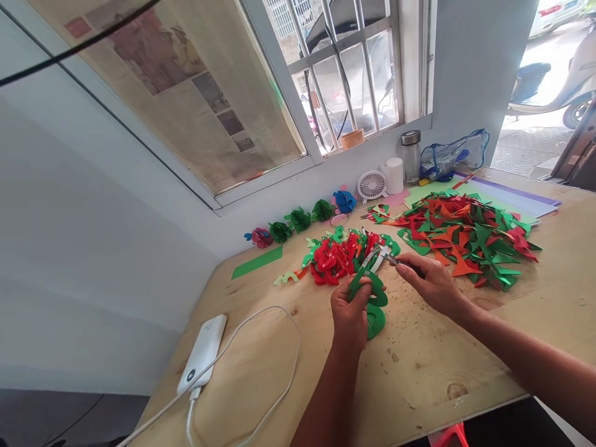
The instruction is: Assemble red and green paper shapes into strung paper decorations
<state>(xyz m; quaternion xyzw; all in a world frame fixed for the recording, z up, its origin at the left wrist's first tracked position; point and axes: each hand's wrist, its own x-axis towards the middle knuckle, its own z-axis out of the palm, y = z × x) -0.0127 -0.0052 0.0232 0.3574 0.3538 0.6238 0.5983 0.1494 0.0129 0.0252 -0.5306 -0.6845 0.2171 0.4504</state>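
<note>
My left hand [349,311] is closed on a green paper cutout [378,297] with curved, looped edges, held above the wooden table. My right hand [433,282] grips a small tool [391,258] with a dark handle and a pale metal end; its exact kind is hard to make out. The tool's tip meets a whitish strip [372,257] at the top of the green cutout. Just behind the hands lies a heap of red paper cutouts [328,261] with small white patches, mixed with green ones.
A large pile of red, orange and green paper scraps [465,236] covers the right side. Along the wall stand paper flowers [298,218], a small fan [371,185], a glass bottle [411,158] and a clear pouch [451,155]. A power bank [205,347] with a white cable lies left.
</note>
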